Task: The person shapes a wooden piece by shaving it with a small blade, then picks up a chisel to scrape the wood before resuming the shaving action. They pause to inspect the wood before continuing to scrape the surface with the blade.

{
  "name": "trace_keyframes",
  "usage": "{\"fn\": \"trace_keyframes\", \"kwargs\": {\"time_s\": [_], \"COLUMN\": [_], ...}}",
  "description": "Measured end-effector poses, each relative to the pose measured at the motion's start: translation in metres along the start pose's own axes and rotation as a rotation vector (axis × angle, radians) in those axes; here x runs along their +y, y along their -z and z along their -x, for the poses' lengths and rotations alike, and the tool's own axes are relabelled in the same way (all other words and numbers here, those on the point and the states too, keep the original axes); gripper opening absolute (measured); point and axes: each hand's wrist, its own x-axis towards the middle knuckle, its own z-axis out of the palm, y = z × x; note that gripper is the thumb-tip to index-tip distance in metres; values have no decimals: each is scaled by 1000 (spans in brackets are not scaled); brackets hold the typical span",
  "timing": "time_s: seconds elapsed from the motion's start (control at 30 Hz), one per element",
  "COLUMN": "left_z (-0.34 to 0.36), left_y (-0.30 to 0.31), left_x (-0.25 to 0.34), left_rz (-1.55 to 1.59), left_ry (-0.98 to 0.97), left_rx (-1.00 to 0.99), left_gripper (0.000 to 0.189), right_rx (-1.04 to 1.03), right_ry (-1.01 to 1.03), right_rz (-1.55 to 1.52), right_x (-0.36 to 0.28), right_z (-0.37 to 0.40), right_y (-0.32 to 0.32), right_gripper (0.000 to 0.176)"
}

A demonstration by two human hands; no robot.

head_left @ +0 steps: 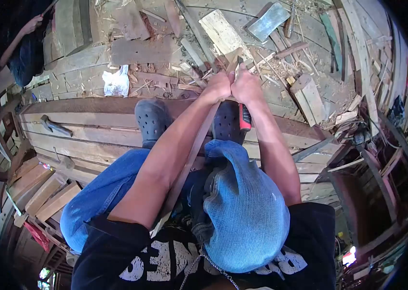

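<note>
My left hand (218, 87) is closed round a long thin wooden strip (192, 157), which runs back between my arms towards my chest. Right beside it, my right hand (246, 88) is wrapped round a knife with a red and black handle (245, 118). The handle's end sticks out below the fist, and a narrow blade-like tip shows above it. Both fists touch or nearly touch, over the wood-strewn floor beyond my shoes. The strip's far end is mostly hidden by my fingers.
A hammer (55, 126) lies on the planks (83, 140) at left. Offcuts, a pale board (223, 31) and shavings cover the floor ahead. White crumpled plastic (116, 81) lies left of my hands. Another person's hand (31, 24) shows top left. Wooden frames stand at right.
</note>
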Motion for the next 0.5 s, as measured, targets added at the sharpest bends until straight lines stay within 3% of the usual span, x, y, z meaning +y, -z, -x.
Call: {"fn": "trace_keyframes", "kwargs": {"time_s": [0.07, 0.2, 0.23, 0.33, 0.4, 0.5], "left_z": [-3, -16, 3, -4, -1, -9], "left_y": [-1, -17, 3, 2, 0, 0], "left_x": [-5, -26, -1, 0, -1, -10], "left_rz": [-12, 32, 126, 21, 7, -160], "left_ry": [-33, -132, 46, 13, -4, -130], "left_rx": [-65, 3, -126, -181, -25, -31], "left_gripper": [53, 54, 56, 55, 50, 50], "right_rx": [-61, -22, -20, 40, 52, 5], "right_ry": [-42, 7, -10, 42, 16, 12], "right_rz": [3, -47, -42, 27, -3, -57], "right_x": [-2, 0, -3, 10, 3, 2], "right_z": [-1, -13, -14, -11, 1, -2], "right_y": [1, -2, -2, -6, -3, -5], "right_gripper": [54, 53, 52, 50, 51, 51]}}
